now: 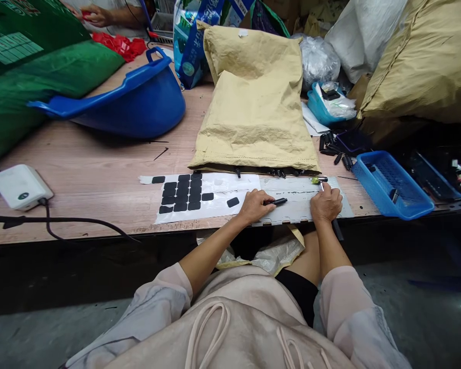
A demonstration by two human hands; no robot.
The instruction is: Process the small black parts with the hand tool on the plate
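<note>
My left hand (254, 206) is closed around the near end of a short black tube-like piece (279, 202), whose far end points right over a pale board (301, 205). To the right, my right hand (326, 204) grips what looks like a small hammer (337, 230); its dark handle sticks out below the fist and its head, partly yellow-green, shows above the fingers. Left of my hands lies a white sheet (218, 212) with rows of black rounded-square patches (182, 192). One loose-looking patch (232, 202) is just beside my left hand.
A large tan sack (257, 102) stands behind the board, small black pieces (278, 173) at its mouth. Blue basket (394, 184) sits right, a blue basin (138, 97) left. A white box (22, 187) with a black cable is far left. A person's hand (96, 16) shows top left.
</note>
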